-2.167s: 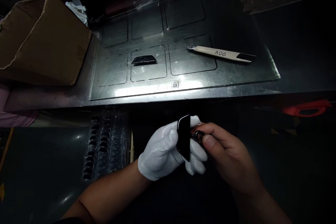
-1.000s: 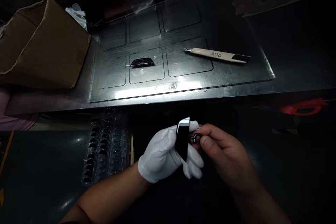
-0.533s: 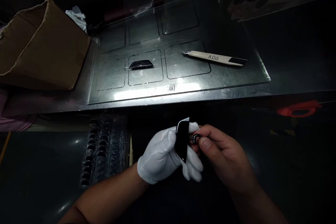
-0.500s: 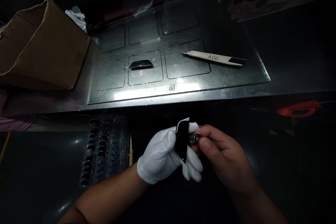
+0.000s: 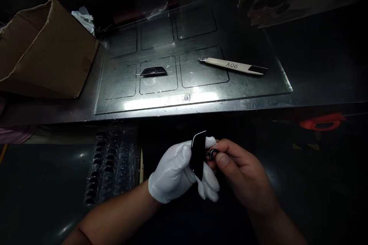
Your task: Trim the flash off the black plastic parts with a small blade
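1 glossy black plate (image 5: 197,155) is gripped by the gloved left hand (image 5: 172,170); the bare right hand (image 5: 245,174) pinches a small hook (image 5: 211,154). Light, even pressure seems wisest.

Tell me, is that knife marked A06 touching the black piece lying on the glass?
Apart. The head view shows a stretch of lined glass between the blade end of the knife and the black piece.

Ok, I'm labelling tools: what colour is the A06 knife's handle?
The handle is cream with a black end; best seen in the head view.
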A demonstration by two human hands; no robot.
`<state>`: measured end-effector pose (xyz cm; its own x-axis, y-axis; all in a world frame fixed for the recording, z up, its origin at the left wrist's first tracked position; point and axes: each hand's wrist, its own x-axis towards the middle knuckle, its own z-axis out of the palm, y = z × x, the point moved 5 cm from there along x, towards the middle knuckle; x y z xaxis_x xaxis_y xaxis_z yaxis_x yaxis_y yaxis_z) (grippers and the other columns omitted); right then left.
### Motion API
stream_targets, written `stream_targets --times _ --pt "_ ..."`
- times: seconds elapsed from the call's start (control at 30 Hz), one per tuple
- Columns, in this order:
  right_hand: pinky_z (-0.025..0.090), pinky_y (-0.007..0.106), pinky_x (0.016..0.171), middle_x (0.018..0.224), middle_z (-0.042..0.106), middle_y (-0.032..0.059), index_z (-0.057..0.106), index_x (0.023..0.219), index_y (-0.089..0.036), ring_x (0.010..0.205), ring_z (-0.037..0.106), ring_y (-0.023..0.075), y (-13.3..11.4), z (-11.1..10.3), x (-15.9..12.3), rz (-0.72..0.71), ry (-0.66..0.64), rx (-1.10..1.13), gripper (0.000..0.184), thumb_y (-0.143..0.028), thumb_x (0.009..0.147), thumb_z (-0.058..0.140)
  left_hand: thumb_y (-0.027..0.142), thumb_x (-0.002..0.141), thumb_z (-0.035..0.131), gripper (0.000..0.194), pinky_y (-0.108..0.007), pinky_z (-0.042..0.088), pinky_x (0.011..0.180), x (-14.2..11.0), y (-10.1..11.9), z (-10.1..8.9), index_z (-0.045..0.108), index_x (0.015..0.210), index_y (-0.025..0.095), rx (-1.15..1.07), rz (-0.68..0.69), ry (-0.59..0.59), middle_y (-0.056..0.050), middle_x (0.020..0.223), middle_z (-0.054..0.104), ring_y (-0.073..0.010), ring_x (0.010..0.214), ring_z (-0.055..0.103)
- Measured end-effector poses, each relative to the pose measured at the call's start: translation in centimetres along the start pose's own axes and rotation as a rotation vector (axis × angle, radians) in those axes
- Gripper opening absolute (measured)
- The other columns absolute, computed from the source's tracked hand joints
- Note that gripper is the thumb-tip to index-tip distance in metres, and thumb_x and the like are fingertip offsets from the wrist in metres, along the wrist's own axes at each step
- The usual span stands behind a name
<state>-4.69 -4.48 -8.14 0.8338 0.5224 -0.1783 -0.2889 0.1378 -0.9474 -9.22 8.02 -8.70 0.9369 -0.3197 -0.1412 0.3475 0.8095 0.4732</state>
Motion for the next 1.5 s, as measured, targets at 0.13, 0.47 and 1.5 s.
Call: stream_targets --times 0.13,0.47,1.5 --pt "0.054 0.017 0.069 0.081 0.067 -0.0028 0.070 0.094 -0.026 0.074 0.063 0.0103 0.1 0.0 -0.1 0.000 0.003 -0.015 0.017 -0.037 0.105 0.063 0.054 0.112 0.036 0.059 -0.020 0.053 0.049 -0.2 -0.1 -0.2 0.058 0.149 0.014 0.023 0.005 0.014 -0.009 0.073 0.076 -0.0198 0.059 0.075" --pt "0.055 0.017 0.068 0.080 0.067 -0.0024 0.069 0.092 -0.024 0.072 0.064 0.0103 0.1 0.1 -0.3 -0.007 0.011 -0.023 0.020 -0.038 0.105 0.063 0.056 0.110 0.042 0.059 -0.022 0.054 0.049 -0.5 -0.1 -0.4 0.060 0.146 0.014 0.082 0.003 0.021 -0.008 0.069 0.074 -0.0203 0.056 0.073" --pt "0.059 0.027 0.093 0.114 0.073 0.0063 0.069 0.126 -0.016 0.106 0.070 0.0148 -3.0 0.4 0.1 -0.692 0.014 -0.804 0.039 0.002 0.091 0.071 0.066 0.097 0.065 0.069 -0.025 0.063 0.066 -1.4 1.5 -2.3 0.061 0.148 0.019 0.009 -0.112 0.080 -0.017 0.105 0.079 -0.0266 0.089 0.080"
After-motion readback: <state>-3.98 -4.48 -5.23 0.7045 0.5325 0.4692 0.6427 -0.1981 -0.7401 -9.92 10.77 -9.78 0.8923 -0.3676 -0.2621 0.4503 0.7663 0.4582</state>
